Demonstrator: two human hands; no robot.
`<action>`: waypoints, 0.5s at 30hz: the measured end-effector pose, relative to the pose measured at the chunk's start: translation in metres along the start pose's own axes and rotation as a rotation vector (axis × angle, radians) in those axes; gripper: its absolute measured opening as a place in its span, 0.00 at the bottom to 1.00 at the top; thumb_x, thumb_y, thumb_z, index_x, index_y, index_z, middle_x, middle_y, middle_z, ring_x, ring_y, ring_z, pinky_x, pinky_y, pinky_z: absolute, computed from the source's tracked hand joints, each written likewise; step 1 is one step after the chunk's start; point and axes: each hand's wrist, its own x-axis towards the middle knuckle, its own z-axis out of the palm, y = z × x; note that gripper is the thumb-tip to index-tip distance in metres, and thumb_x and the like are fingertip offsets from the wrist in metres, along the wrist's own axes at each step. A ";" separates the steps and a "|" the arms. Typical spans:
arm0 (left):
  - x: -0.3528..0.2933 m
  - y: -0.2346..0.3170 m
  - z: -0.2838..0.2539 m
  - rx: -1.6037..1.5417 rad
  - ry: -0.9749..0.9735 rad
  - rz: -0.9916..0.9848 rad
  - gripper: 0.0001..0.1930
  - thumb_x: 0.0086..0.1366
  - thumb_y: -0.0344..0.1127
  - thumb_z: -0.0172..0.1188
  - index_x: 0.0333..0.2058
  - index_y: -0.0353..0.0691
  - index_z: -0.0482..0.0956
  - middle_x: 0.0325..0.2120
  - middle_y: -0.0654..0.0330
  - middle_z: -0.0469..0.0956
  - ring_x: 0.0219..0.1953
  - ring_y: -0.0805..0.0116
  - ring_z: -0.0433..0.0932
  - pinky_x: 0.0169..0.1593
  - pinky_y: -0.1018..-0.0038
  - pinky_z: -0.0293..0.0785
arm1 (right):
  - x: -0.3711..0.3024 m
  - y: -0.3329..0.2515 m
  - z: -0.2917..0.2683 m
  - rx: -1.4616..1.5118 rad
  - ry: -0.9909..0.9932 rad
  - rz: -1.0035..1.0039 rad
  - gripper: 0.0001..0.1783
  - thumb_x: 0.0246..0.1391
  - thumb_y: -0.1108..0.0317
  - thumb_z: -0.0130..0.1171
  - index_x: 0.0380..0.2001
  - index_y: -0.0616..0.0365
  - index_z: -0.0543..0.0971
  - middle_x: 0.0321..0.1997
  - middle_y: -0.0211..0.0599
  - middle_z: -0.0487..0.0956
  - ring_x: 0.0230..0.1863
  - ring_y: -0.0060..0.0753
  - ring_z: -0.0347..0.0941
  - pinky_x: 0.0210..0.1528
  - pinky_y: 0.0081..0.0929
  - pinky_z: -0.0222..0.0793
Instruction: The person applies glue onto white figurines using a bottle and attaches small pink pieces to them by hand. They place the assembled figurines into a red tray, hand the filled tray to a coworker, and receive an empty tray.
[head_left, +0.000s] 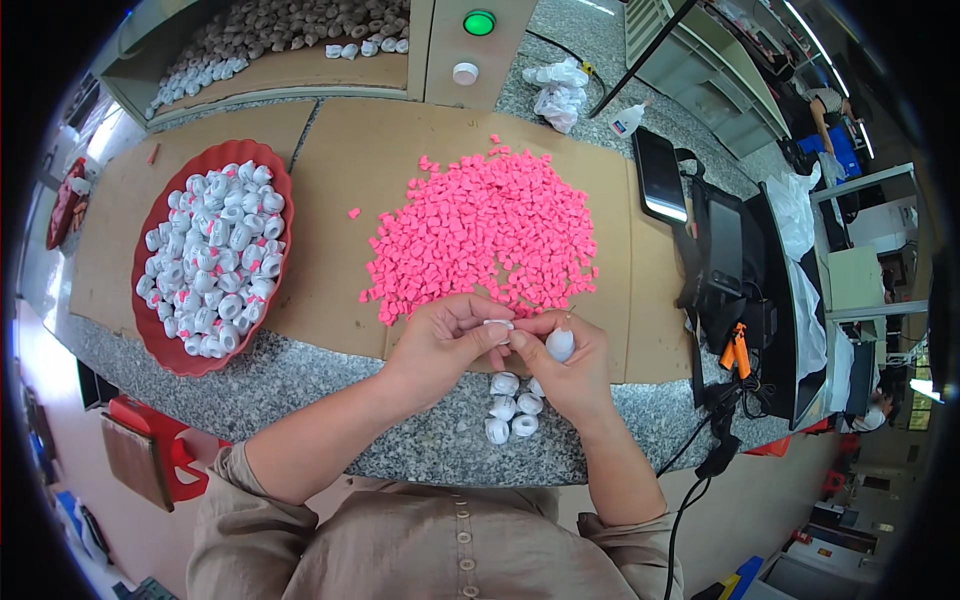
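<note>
Above the near edge of the cardboard, my left hand [440, 340] pinches a small white ring-like piece [498, 323] between thumb and fingers. My right hand [585, 370] is closed around a small white squeeze bottle [560, 346] with a thin tip pointing up. Its thumb and forefinger meet the white piece too, and the fingertips partly cover it. Just beyond both hands spreads a heap of small pink pieces [480, 220]. Several rounded white pieces [502, 405] lie on the granite counter below my hands, some with visible holes.
A red scalloped tray [146, 315] full of white pieces with pink bits stands at left on the cardboard [340, 160]. Behind is a lit box [445, 60] with rows of pieces. A phone [658, 175], black bag [715, 250], another bottle [628, 120] and cables [690, 500] are at right.
</note>
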 end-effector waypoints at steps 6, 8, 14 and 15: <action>-0.002 0.002 0.001 0.019 0.028 0.031 0.07 0.58 0.28 0.49 0.36 0.34 0.70 0.28 0.61 0.73 0.25 0.77 0.71 0.33 0.81 0.70 | 0.003 -0.005 0.000 0.095 0.001 0.112 0.05 0.43 0.75 0.57 0.26 0.64 0.75 0.24 0.33 0.75 0.24 0.16 0.69 0.25 0.13 0.65; -0.003 0.004 -0.001 0.053 0.049 0.012 0.08 0.58 0.28 0.50 0.37 0.34 0.69 0.29 0.61 0.73 0.25 0.77 0.71 0.33 0.82 0.70 | 0.003 -0.006 0.000 0.078 0.007 0.139 0.04 0.43 0.76 0.57 0.26 0.65 0.75 0.25 0.33 0.75 0.27 0.18 0.70 0.29 0.15 0.66; -0.001 -0.001 0.004 0.069 0.013 -0.018 0.08 0.56 0.28 0.52 0.35 0.35 0.70 0.25 0.62 0.73 0.24 0.79 0.71 0.28 0.83 0.70 | -0.005 -0.010 -0.002 0.012 0.056 0.097 0.05 0.42 0.77 0.56 0.26 0.65 0.74 0.22 0.32 0.74 0.19 0.15 0.66 0.20 0.13 0.62; -0.002 -0.003 0.005 0.058 -0.009 -0.016 0.07 0.56 0.28 0.52 0.35 0.35 0.70 0.25 0.62 0.73 0.24 0.79 0.71 0.28 0.84 0.69 | -0.007 -0.009 -0.002 0.019 0.063 0.112 0.04 0.42 0.78 0.56 0.26 0.65 0.74 0.21 0.31 0.73 0.18 0.15 0.65 0.18 0.12 0.61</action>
